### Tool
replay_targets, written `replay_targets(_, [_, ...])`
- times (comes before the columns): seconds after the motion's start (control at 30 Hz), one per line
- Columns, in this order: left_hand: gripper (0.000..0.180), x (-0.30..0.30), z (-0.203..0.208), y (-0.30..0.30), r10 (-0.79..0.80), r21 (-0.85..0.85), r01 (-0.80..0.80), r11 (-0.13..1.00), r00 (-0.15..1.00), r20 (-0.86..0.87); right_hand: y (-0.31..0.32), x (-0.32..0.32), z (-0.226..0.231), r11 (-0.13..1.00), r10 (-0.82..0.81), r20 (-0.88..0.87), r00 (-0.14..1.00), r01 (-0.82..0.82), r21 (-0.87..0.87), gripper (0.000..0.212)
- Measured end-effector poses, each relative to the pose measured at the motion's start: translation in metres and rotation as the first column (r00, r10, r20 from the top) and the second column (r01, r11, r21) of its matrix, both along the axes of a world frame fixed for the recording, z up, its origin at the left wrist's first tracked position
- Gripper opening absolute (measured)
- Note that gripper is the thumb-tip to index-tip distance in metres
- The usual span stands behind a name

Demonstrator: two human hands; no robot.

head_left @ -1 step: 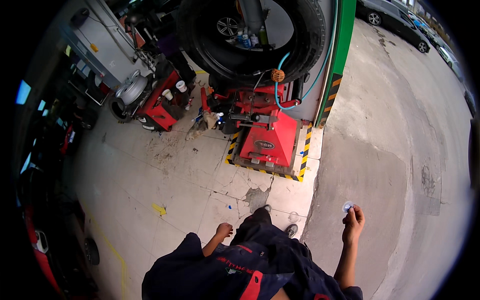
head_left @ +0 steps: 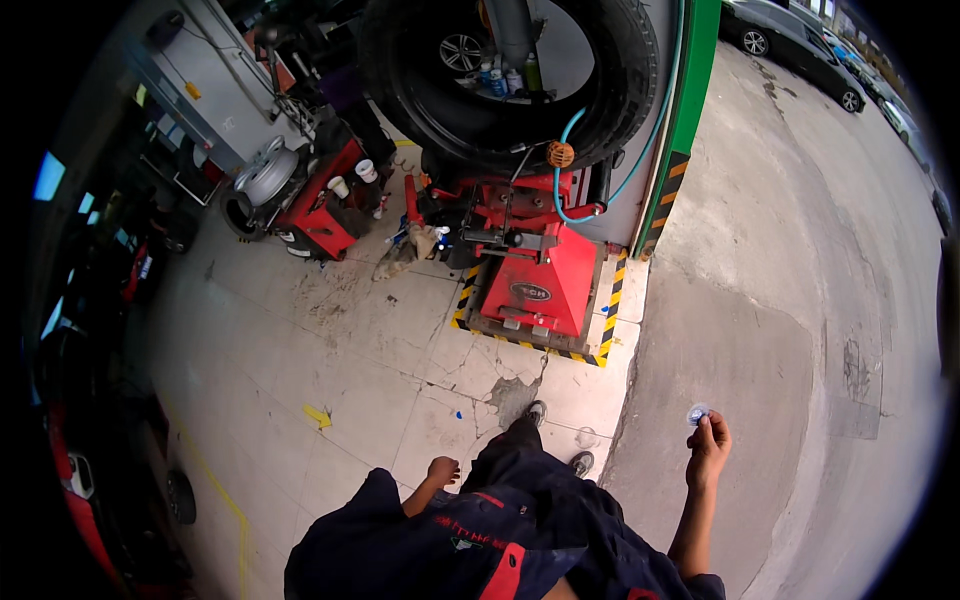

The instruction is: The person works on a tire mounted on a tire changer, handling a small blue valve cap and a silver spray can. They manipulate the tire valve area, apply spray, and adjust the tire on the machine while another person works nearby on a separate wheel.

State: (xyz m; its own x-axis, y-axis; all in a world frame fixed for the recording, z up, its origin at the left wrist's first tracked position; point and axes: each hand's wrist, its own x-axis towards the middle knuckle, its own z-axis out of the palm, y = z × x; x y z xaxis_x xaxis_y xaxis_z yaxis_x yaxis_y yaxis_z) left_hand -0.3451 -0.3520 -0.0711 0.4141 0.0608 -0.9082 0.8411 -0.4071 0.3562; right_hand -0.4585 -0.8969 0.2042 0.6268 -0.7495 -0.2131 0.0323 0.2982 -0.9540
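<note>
Pinched between the thumb and fingers of my right hand (head_left: 709, 440) is a small round, clear disc with a bluish-white middle (head_left: 697, 414). I hold it out to the right, above the grey concrete. My left hand (head_left: 443, 471) hangs low beside my dark trousers, its fingers loosely curled in, and nothing shows in it. In front of me stands a red tyre-working machine (head_left: 535, 285), with a large black tyre (head_left: 400, 110) upright above it. A light-blue air hose (head_left: 635, 180) with an orange round fitting (head_left: 560, 154) hangs in front of the tyre.
Black-and-yellow tape (head_left: 613, 310) borders the machine's base. Back left, a bare wheel rim (head_left: 267, 172) rests by a red machine (head_left: 320, 225) with white cups (head_left: 366, 172). A green pillar (head_left: 692, 90) stands right of the tyre. A dark car (head_left: 795, 40) is parked far right.
My left hand has swung slightly, its fingers turning a little. My right hand keeps its pinch on the clear disc, and the whole view has shifted very slightly.
</note>
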Motion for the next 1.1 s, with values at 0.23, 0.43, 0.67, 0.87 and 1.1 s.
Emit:
replay_targets(0.23, [0.026,-0.026,-0.050,-0.002,-0.873,0.289,0.836,0.466,0.487,-0.003,0.007,0.109,-0.001,0.989,-0.005,0.080,0.997,-0.007,0.146,0.006])
replay_targets(0.43, [0.029,0.120,-0.076,-0.100,-0.641,0.310,0.561,0.768,0.682,0.354,0.018,0.226,-0.007,0.994,0.103,0.024,0.994,-0.101,-0.046,0.011])
replay_targets(0.67, [0.020,0.332,0.039,-0.178,0.185,-0.153,-0.131,0.980,0.886,0.425,-0.041,0.360,0.051,0.970,0.000,0.218,0.976,0.053,-0.239,0.012])
replay_targets(0.87, [0.013,0.395,0.088,-0.164,0.427,-0.165,-0.402,0.901,0.749,0.506,-0.076,0.465,0.118,0.251,0.404,0.011,0.915,-0.100,-0.963,0.013])
replay_targets(1.1, [0.031,0.423,0.191,-0.217,0.660,-0.435,-0.508,0.743,0.448,0.604,-0.098,0.568,0.134,0.096,0.841,0.042,0.539,-0.072,-0.993,0.013])
